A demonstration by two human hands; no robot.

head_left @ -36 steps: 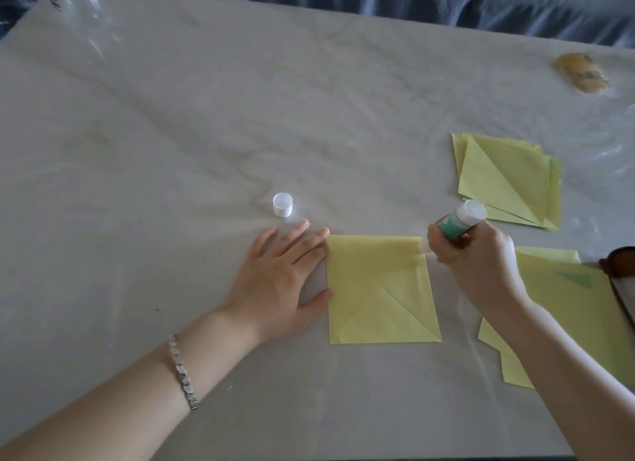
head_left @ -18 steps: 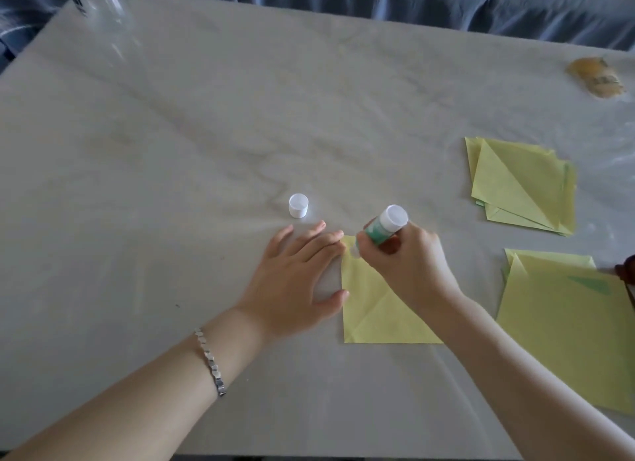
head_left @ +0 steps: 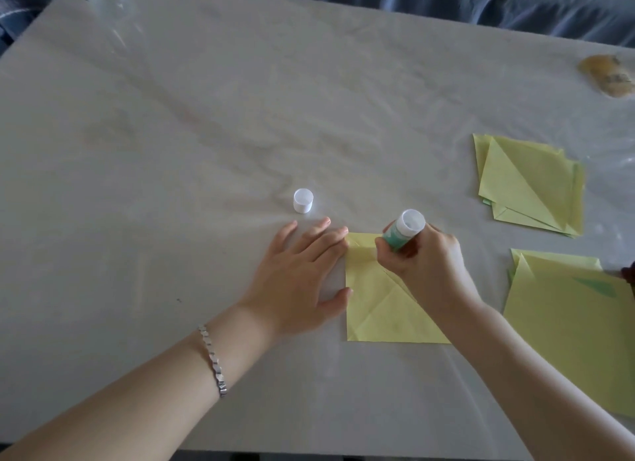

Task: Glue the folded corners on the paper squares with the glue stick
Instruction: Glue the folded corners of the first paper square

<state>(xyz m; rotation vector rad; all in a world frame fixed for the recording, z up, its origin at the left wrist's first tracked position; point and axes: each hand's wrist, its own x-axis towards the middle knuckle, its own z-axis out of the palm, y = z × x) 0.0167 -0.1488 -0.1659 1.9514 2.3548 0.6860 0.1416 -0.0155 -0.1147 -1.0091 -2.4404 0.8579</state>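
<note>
On the desk [head_left: 171,151], the flat left hand [head_left: 302,275] pinned a paper square [head_left: 378,309] while the right hand [head_left: 426,258] gripped the glue stick [head_left: 402,232] on it.

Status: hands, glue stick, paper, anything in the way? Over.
Left hand flat at left edge of paper square. Right hand grips glue stick, pointed down near its top-left corner. Cap off, standing clear.

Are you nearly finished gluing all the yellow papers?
Not yet. The cap is off. The right hand holds the glue stick at the far left corner of one paper square, while the left hand steadies its edge. The far pile and near pile lie at the right; which is finished I cannot tell.
</note>
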